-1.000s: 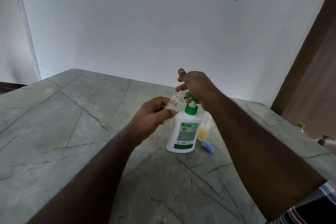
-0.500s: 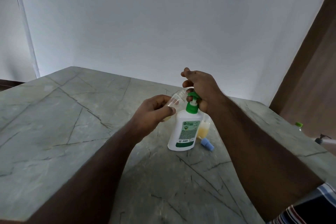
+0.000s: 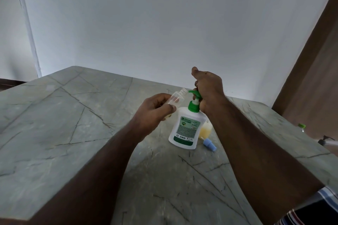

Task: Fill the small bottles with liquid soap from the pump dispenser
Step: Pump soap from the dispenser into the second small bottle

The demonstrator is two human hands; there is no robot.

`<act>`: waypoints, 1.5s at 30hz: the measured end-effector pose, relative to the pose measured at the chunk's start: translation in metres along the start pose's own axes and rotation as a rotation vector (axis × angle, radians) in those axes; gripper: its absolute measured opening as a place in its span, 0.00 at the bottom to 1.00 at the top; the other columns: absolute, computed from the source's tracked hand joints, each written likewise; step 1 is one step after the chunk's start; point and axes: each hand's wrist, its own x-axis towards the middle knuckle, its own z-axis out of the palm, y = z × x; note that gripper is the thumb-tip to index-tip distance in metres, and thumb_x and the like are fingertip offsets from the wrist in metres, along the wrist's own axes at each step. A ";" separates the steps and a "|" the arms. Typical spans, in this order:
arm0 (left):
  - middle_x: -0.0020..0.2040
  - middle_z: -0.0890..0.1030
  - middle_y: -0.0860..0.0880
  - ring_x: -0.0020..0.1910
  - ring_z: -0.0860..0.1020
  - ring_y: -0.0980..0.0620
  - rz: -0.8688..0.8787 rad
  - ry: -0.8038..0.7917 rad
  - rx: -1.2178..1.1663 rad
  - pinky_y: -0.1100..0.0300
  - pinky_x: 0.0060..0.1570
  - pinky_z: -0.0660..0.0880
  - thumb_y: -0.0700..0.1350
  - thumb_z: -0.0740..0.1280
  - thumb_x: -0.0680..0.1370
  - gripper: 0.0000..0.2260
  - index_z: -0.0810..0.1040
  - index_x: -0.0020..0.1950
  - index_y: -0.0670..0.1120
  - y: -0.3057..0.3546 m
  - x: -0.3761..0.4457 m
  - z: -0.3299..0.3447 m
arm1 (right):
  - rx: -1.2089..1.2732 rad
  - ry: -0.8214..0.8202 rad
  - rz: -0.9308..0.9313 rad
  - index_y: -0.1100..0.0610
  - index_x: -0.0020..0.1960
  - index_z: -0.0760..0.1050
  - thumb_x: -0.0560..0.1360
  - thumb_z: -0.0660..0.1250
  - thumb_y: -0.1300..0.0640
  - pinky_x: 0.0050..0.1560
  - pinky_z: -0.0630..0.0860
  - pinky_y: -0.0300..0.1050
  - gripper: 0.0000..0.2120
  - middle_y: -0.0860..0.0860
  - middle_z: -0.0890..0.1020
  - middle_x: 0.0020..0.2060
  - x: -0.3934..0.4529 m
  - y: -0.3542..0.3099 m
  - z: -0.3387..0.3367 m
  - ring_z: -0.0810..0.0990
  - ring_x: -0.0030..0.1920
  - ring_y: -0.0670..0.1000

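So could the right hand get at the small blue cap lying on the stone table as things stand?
Probably yes, once freed. The right hand grips the green pump head of the white soap dispenser; the blue cap lies uncovered right of the dispenser's base, below that forearm, with nothing over it.

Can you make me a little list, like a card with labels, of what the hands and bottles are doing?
left hand: holds the small clear bottle, tilted, its mouth at the pump's spout
right hand: on the green pump head of the soap dispenser
dispenser: stands upright on the stone table
behind dispenser: another small bottle with yellow soap
blue cap: lies on the table beside the dispenser
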 end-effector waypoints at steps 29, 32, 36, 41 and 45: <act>0.52 0.84 0.50 0.53 0.81 0.45 -0.013 0.013 0.050 0.51 0.51 0.79 0.44 0.69 0.80 0.11 0.81 0.62 0.53 -0.007 0.002 0.002 | -0.381 -0.294 0.095 0.60 0.58 0.76 0.79 0.67 0.51 0.57 0.80 0.59 0.14 0.61 0.81 0.54 0.005 0.004 0.005 0.83 0.52 0.61; 0.52 0.84 0.51 0.53 0.81 0.45 -0.015 0.013 0.047 0.52 0.50 0.79 0.45 0.69 0.80 0.11 0.81 0.61 0.54 -0.006 0.002 0.002 | -0.417 -0.291 0.072 0.58 0.56 0.76 0.80 0.66 0.50 0.51 0.80 0.53 0.12 0.59 0.82 0.52 0.004 0.001 0.004 0.80 0.44 0.56; 0.52 0.85 0.53 0.53 0.81 0.46 -0.011 0.020 0.047 0.51 0.52 0.79 0.45 0.70 0.80 0.10 0.80 0.56 0.60 -0.006 0.003 0.002 | -0.440 -0.308 0.079 0.56 0.59 0.74 0.80 0.64 0.48 0.42 0.78 0.46 0.14 0.58 0.83 0.53 0.003 -0.006 0.003 0.78 0.40 0.55; 0.52 0.84 0.52 0.53 0.81 0.47 -0.006 0.018 0.039 0.53 0.50 0.79 0.45 0.70 0.80 0.10 0.81 0.58 0.57 -0.006 0.004 0.003 | -0.464 -0.308 0.085 0.56 0.59 0.74 0.79 0.65 0.49 0.49 0.81 0.51 0.14 0.58 0.82 0.54 0.003 -0.006 0.004 0.80 0.41 0.55; 0.52 0.85 0.51 0.53 0.81 0.47 -0.013 0.018 0.043 0.52 0.51 0.79 0.45 0.70 0.80 0.09 0.81 0.59 0.56 -0.008 0.004 0.003 | -0.465 -0.311 0.066 0.59 0.57 0.76 0.80 0.65 0.56 0.52 0.81 0.53 0.09 0.60 0.81 0.56 0.003 -0.001 0.004 0.81 0.51 0.56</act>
